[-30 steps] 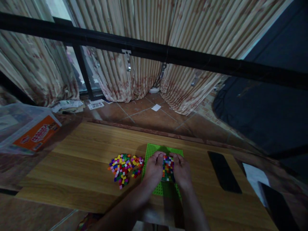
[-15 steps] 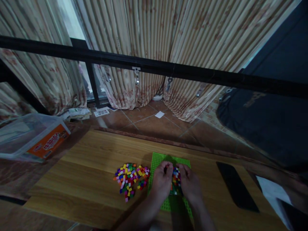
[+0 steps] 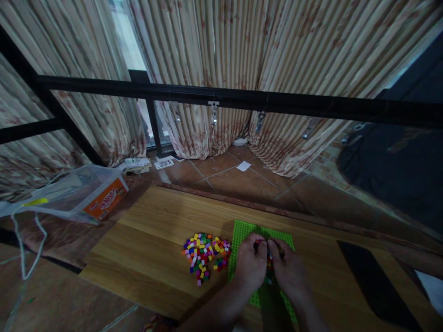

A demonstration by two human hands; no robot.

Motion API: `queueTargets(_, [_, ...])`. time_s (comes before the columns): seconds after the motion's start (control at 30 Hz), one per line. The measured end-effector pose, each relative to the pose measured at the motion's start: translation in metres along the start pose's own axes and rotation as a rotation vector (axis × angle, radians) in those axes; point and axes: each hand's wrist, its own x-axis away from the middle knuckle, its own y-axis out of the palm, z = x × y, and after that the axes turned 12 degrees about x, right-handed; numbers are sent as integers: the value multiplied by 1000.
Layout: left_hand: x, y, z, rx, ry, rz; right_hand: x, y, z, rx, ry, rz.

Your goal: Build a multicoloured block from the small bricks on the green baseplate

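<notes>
Left hand (image 3: 252, 263) and right hand (image 3: 290, 269) had drawn closer together, covering more of the brick cluster (image 3: 270, 263).
Fingers were bunched; whether they clamped anything could not be told. Brick cluster lay between and below them on a green baseplate (image 3: 239, 236), loose bricks (image 3: 204, 251) to their left, clear bin (image 3: 105, 199) farther left.

No words legible, white lettering (image 3: 108, 199) stands on the orange label (image 3: 106, 198) of a clear plastic box (image 3: 81, 196) between eight and nine o'clock, too blurred to read, dark blocky print (image 3: 165, 163) marks a white sheet (image 3: 164, 163) at nine o'clock, nearer centre, likewise unreadable
</notes>
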Motion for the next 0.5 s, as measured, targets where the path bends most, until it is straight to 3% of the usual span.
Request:
queueTargets(0.3, [2,-3,8,-81,8,-4,-3,-3,7,81,13,19])
queueTargets(0.4, [0,-10,14,-87,39,37,1,-10,1,99,-3,206])
queueTargets(0.5, [-7,-20,17,10,62,68,14,-18,-14,27,-167,451])
